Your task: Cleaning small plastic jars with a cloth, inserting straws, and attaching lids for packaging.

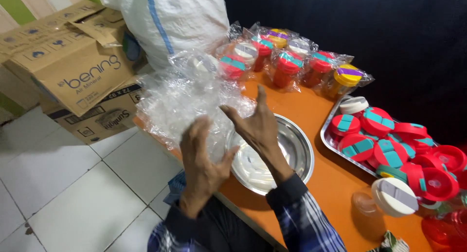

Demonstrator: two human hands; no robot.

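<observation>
Left hand (202, 157) and right hand (255, 125): both spread wide, holding nothing | clear plastic bags (187, 98): crumpled heap just before the fingers, at the orange bench (316, 184) edge beside the steel bowl (299, 152) | handling: light, limp, slippery; pinch a loose edge.

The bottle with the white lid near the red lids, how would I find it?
Start at the orange table, then find the metal tray piled with red lids. Just in front of the tray lies a clear bottle on its side. Its lid is white, unlike the red ones.
</observation>
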